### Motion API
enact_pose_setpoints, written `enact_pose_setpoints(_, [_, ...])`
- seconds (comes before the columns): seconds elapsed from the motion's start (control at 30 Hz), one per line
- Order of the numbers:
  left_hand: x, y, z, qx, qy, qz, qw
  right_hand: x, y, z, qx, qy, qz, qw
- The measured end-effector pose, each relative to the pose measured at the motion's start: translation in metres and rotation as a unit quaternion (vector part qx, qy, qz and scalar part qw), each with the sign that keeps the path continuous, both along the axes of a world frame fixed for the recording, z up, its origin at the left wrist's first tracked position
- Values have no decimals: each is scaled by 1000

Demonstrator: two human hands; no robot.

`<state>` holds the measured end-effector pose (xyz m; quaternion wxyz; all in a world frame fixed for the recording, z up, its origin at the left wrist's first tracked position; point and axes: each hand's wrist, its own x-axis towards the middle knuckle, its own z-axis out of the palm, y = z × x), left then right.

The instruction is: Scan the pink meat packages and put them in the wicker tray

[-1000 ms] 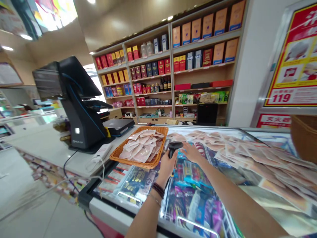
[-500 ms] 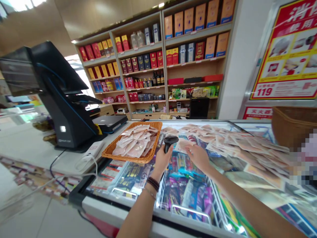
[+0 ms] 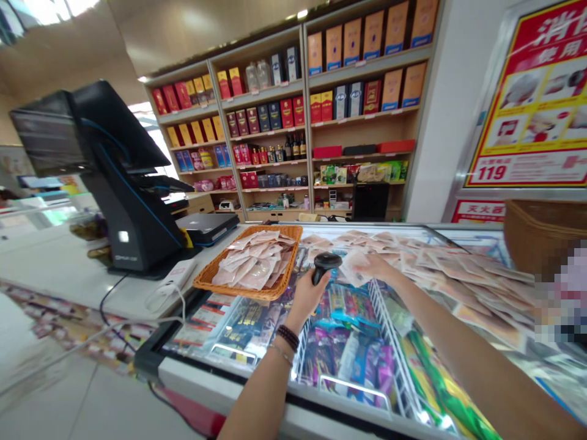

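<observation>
My left hand (image 3: 308, 297) is wrapped round the handle of a black barcode scanner (image 3: 327, 261), whose head points away from me over the freezer's glass top. To its right, my right hand (image 3: 376, 269) pinches a flat, pale plastic packet (image 3: 354, 266) close to the scanner head. Left of my hands, an orange wicker basket (image 3: 208, 287) carries a heap of similar pale packets (image 3: 257, 258). More of these packets (image 3: 463, 269) lie spread over the glass to the right, partly behind my right forearm.
Under the glass, the chest freezer (image 3: 220, 391) holds wire baskets of colourful packs (image 3: 348, 360). A black register (image 3: 132, 208), a scale (image 3: 206, 227) and a white box with cables (image 3: 177, 275) stand left. A brown basket (image 3: 541, 235) is at right; stocked shelves (image 3: 275, 128) line the back.
My right hand has moved a little up and right with the packet, which now hangs tilted. The scanner in my left hand has shifted slightly right.
</observation>
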<state>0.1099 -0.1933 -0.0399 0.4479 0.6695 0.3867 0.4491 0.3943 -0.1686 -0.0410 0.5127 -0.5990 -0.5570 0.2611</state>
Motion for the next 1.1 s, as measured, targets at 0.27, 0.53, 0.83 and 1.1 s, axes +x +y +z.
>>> enact_pose_setpoints(0.27, [5, -10, 6, -5, -26, -44, 999, 11, -18, -33, 66, 334, -91, 936])
enact_pose_setpoints(0.53, [-1, -21, 10, -11, -56, -63, 996, 0, -27, -32, 118, 315, -107, 936])
enact_pose_setpoints(0.83, [0, -23, 11, -12, -43, -87, 995, -1, -29, -30, 140, 297, -84, 941])
enact_pose_setpoints(1.1, [0, -23, 10, -7, -55, -69, 996, -4, -28, -29, 138, 321, -104, 931])
